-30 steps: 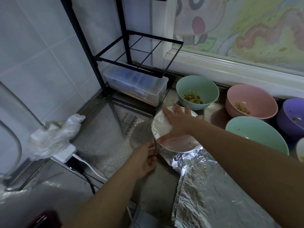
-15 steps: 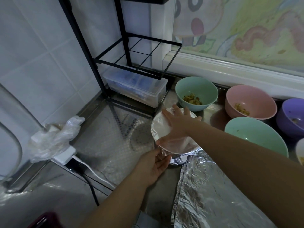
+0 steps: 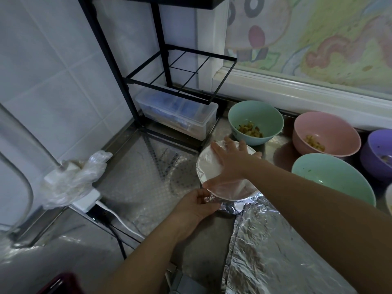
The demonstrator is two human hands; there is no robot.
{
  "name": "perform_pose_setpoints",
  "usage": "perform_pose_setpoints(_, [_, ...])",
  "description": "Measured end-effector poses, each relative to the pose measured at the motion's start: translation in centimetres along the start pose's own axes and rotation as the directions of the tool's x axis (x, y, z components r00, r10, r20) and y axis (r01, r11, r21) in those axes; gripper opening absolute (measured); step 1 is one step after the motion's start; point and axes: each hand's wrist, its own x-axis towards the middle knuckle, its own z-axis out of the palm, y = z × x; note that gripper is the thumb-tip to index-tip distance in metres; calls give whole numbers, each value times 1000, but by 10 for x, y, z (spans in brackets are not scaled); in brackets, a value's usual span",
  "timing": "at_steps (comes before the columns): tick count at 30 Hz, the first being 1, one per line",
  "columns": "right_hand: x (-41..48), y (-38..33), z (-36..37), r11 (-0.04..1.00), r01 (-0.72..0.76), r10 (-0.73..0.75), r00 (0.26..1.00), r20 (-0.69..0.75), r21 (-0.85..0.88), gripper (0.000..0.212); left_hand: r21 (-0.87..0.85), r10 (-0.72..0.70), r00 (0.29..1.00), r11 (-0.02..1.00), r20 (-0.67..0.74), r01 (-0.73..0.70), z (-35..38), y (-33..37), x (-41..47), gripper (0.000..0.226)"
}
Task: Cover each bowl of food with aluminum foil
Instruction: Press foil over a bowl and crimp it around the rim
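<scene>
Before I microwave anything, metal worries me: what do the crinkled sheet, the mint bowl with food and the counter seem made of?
Sheet: thin aluminium foil, shiny, finely creased. Mint bowl: probably matte plastic or melamine, even pastel colour without glaze shine. Counter: seemingly embossed stainless steel, grey, reflective dotted pattern.

A: How many bowls?
B: One foil-covered bowl (image 3: 209, 166). Uncovered, there are two green: a green bowl (image 3: 250, 115) just behind it and a second green bowl (image 3: 331, 179) to its right. One pink bowl (image 3: 322, 126) and one purple bowl (image 3: 375, 145), farther right.
A: Five, then?
B: Plus a pale rim (image 3: 389, 196) far to its right, cut off by the edge — perhaps a sixth.
A: And the rest?
B: One loose foil sheet (image 3: 265, 251) in front of that bowl. Two hands at it — left hand (image 3: 195, 205), right hand (image 3: 231, 164). One clear box (image 3: 180, 117) behind it, to the left.
</scene>
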Motion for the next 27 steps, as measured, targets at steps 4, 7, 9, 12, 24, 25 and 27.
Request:
perform_pose_setpoints(4, [-1,0,0,1000,-2,2,1000,6,6,142,190,111,991,977,-79,-94,0,3,5,22])
perform_pose_setpoints(7, [-1,0,0,1000,0,0,1000,7,16,142,269,135,986,957,-94,-105,-6,9,8,10])
perform_pose_setpoints(9, [-1,0,0,1000,0,0,1000,6,16,142,372,165,985,919,-57,-132,-11,16,9,9])
perform_pose_setpoints(12, [0,0,1,1000,1,-1,1000,-5,8,143,525,215,977,832,-4,-181,-18,25,11,13])
perform_pose_setpoints(24, [-2,0,1,1000,2,-1,1000,-9,12,141,-381,-230,956,913,-180,148,14,8,8,8])
perform_pose_setpoints(25, [-2,0,0,1000,2,-1,1000,-7,10,141,-480,-278,942,862,-187,160,20,7,9,11])
perform_pose_setpoints(27, [-2,0,0,1000,2,-2,1000,-2,13,140,-573,-327,921,805,-212,154,28,9,6,14])
